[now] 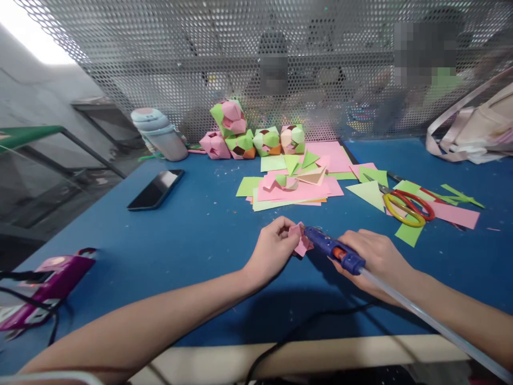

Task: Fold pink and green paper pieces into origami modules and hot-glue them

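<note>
In the middle of the table my left hand [273,247] pinches a small folded piece of pink paper [303,246] between thumb and fingers. My right hand [374,262] is wrapped around a blue hot glue gun [320,239], whose tip meets the upper right part of the pink paper. A long clear glue stick [425,315] juts from the back of the gun toward the lower right. Beyond my hands lies a stack of pink and green paper sheets [296,191] with several folded pieces on top.
Several pink and green folded paper balls [240,143] stand against the perforated metal screen [168,69]. Scissors [404,209] lie on scraps at right, a phone [157,190], a bottle [159,133] and a purple power strip [52,283] at left. A black cable [304,322] crosses the front edge.
</note>
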`<act>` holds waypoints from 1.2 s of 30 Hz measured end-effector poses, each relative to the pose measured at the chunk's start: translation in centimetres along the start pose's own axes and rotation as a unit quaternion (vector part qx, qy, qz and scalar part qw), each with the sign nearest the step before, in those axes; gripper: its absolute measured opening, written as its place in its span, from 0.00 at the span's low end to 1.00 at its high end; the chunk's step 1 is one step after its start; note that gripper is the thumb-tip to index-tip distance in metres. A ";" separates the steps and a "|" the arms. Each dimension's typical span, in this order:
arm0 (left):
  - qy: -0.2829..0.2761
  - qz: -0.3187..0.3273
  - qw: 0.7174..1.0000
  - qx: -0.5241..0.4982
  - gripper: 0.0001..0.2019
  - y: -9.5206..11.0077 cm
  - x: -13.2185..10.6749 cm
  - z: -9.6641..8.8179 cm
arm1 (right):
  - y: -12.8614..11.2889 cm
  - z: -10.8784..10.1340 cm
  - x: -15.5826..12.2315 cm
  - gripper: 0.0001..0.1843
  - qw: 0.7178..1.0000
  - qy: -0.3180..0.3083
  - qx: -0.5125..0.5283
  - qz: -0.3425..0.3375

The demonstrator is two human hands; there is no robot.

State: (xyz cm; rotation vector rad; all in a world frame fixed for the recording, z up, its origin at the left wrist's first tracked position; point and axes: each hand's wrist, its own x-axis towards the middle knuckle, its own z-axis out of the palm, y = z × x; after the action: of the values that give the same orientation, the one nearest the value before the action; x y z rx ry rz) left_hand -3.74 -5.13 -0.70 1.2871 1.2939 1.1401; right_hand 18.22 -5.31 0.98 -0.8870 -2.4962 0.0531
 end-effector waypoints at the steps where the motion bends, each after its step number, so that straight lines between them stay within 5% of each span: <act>1: 0.003 -0.001 1.000 0.001 0.08 0.0 0.0 0.0 | 0.0 0.0 0.0 0.02 1.000 -0.001 -0.003 0.005; 19: 0.003 -0.014 1.000 -0.023 0.07 0.2 -0.1 0.0 | -0.1 -0.1 0.0 0.03 1.000 0.003 -0.003 0.008; 23: 0.022 -0.025 0.998 -0.051 0.06 0.5 -0.1 0.0 | -0.1 -0.2 0.0 0.07 0.998 0.012 0.012 0.059; 29: 0.037 -0.032 0.993 -0.108 0.09 0.1 0.0 -0.3 | 0.6 -0.7 0.8 0.11 0.968 0.041 0.099 0.227; 36: 0.024 -0.040 0.989 -0.142 0.11 -0.1 -0.1 -0.2 | 2.5 0.6 1.6 0.14 0.974 0.048 0.037 0.219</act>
State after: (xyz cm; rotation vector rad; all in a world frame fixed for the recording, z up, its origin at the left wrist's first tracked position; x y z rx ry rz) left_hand -3.97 -5.26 -0.78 0.9962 1.1586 1.2545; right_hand 18.32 -2.24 0.62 -1.3561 -2.1533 0.2415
